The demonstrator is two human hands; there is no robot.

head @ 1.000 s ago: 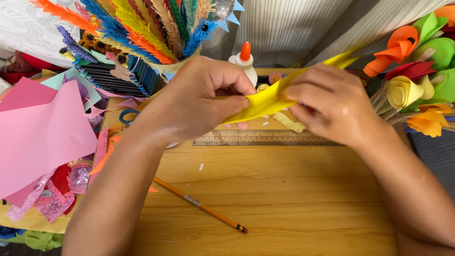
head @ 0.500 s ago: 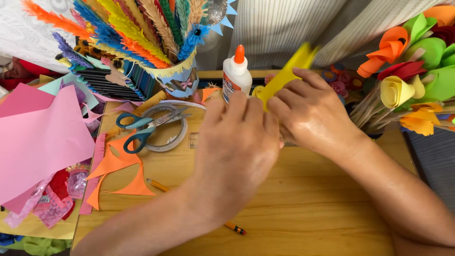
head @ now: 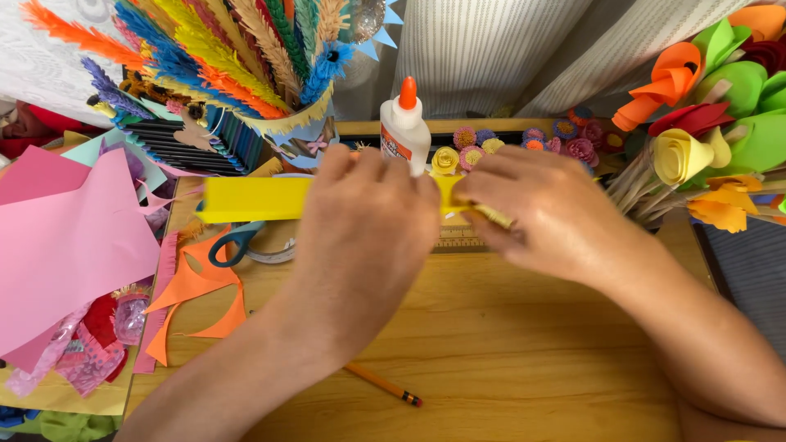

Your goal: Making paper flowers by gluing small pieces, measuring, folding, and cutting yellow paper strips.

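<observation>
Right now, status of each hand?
Left hand: closed on the yellow paper strip.
Right hand: pinching the same strip's other end.

Bare wooden tabletop (head: 524, 360) lies open near the pencil (head: 383, 384); glue bottle (head: 405, 131) blocks behind.

White glue bottle (head: 405, 131), orange-capped, rear centre

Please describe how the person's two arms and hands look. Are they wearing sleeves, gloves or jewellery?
Both forearms are bare up to the picture's edge: no sleeves show. The left hand and the right hand wear no gloves. No ring, watch or bracelet is visible on the backs of the hands or wrists.
</observation>
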